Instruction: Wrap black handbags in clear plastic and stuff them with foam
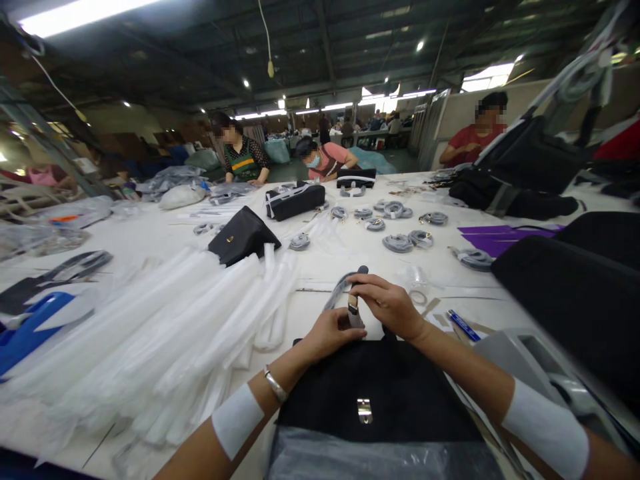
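Observation:
A black bag (370, 380) with a silver metal clasp plate (365, 411) lies in front of me, its lower part under clear plastic. Above its top edge I hold a strap (354, 319) with a metal buckle and a pale wrap around its lower part. The thumb and fingers of my left hand (330, 333) close around that lower wrapped part. Higher up, my right hand (390, 305) grips the strap near its dark top end, fingers bent over it. A grey loop (338, 291) curves away behind the strap.
White foam sheets (165, 333) are heaped on the left. Several coiled grey straps (398, 243) and black bags (243, 237) lie farther back. At right are a blue marker (463, 325), a grey tape dispenser (530, 367) and a large black piece (575, 300). Co-workers (327, 160) stand across the table.

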`<act>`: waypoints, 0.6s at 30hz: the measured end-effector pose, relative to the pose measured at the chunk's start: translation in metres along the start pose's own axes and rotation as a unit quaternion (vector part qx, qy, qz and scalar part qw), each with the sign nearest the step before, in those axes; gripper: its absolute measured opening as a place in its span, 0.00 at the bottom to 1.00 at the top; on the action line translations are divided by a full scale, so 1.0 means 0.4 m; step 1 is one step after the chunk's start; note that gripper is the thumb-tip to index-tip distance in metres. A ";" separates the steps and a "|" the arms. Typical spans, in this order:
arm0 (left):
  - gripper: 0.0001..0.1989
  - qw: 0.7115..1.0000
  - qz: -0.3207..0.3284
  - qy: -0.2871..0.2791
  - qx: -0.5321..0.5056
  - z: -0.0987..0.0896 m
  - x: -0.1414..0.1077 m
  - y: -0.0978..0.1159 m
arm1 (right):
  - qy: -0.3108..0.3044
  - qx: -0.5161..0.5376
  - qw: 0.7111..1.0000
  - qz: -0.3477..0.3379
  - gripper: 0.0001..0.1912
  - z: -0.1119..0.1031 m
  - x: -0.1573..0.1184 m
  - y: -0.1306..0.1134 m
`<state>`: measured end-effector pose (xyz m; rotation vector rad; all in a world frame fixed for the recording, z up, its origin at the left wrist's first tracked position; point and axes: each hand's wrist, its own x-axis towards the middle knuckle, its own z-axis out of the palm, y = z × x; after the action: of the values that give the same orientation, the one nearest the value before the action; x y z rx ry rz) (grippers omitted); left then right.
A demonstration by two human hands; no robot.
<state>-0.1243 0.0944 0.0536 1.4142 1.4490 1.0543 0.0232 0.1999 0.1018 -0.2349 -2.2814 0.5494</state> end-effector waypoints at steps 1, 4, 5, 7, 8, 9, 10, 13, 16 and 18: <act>0.15 1.000 0.007 0.002 -0.006 0.001 -0.001 -0.003 | 0.003 -0.003 1.000 0.002 0.14 -0.006 -0.003 -0.005; 0.15 0.999 0.006 0.012 -0.045 0.006 -0.005 -0.007 | 0.030 -0.018 0.999 0.023 0.19 -0.019 -0.011 -0.021; 0.16 0.998 0.001 0.014 -0.067 0.007 -0.006 -0.005 | 0.050 -0.017 0.998 0.037 0.21 -0.022 -0.014 -0.025; 0.17 0.994 -0.008 0.010 -0.108 0.007 -0.009 0.004 | 0.089 -0.001 0.993 0.082 0.25 -0.028 -0.020 -0.031; 0.17 0.993 -0.007 0.009 -0.119 0.005 -0.010 0.012 | 0.091 0.014 0.989 0.115 0.26 -0.029 -0.025 -0.031; 0.17 0.993 -0.002 0.009 -0.121 0.004 -0.011 0.021 | 0.074 0.031 0.985 0.154 0.27 -0.029 -0.031 -0.030; 0.17 0.993 0.009 0.011 -0.118 0.002 -0.012 0.031 | 0.041 0.052 0.979 0.195 0.27 -0.027 -0.039 -0.027; 0.18 0.991 0.055 0.020 -0.122 -0.004 -0.013 0.062 | -0.073 0.149 0.942 0.291 0.28 -0.011 -0.068 -0.017; 0.19 0.990 0.064 0.039 -0.121 -0.010 -0.012 0.085 | -0.118 0.252 0.903 0.328 0.32 0.013 -0.098 -0.013; 0.16 0.993 0.074 0.062 -0.068 -0.016 -0.009 0.096 | -0.130 0.277 0.896 0.323 0.34 0.027 -0.111 -0.015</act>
<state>-0.1186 0.0912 0.0923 1.3958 1.3475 1.3305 0.0461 0.1763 0.0693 -0.6694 -2.1483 1.6250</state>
